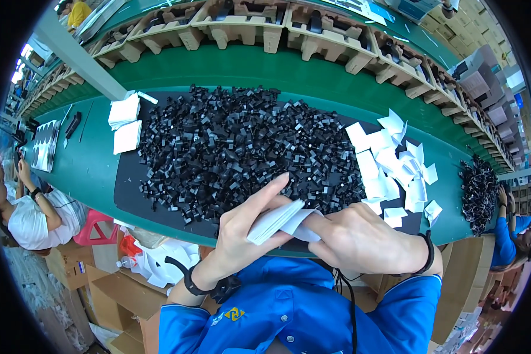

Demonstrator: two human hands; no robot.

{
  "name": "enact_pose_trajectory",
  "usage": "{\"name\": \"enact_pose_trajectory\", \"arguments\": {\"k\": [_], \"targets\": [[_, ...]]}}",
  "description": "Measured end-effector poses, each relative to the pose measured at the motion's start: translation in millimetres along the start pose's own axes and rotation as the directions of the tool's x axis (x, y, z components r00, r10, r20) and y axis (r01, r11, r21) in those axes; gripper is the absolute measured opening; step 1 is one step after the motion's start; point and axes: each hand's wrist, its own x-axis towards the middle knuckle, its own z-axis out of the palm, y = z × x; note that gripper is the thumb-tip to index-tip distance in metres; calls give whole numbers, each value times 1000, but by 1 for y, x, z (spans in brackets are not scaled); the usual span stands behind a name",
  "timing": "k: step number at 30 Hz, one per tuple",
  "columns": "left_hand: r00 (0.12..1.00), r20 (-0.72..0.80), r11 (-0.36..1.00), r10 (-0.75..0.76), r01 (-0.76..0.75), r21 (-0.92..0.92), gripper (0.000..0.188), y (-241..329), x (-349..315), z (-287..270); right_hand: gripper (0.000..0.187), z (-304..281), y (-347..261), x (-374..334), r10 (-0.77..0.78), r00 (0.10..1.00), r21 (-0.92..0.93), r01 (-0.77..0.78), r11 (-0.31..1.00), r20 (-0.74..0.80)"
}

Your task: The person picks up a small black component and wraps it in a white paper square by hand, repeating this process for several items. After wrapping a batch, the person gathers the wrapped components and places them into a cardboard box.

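Head view: our left hand grips a white paper stack, five o'clock from the black parts heap; our right hand pinches one leaf; loose sheets lie at three.

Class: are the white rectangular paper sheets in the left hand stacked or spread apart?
Mostly stacked: the white paper sheets show layered edges in the left hand, some angled toward the right hand.

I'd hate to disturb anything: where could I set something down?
At left, a broad patch of table lies bare between the white stacks and patterned sheet, nearer than the black tool. At right, a narrower strip separates white papers from the dark heap. Black pieces crowd the middle.
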Motion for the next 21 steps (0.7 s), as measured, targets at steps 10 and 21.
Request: {"name": "enact_pose_trajectory", "arguments": {"k": [10,21], "targets": [[974,-21,897,-224,197,-396,72,12,-13,-4,32,28,9,-6,161,735,342,101,934,-659],[856,114,589,-504,438,-679,69,18,-11,9,45,39,31,-36,-443,744,-417,241,876,-501]]}}
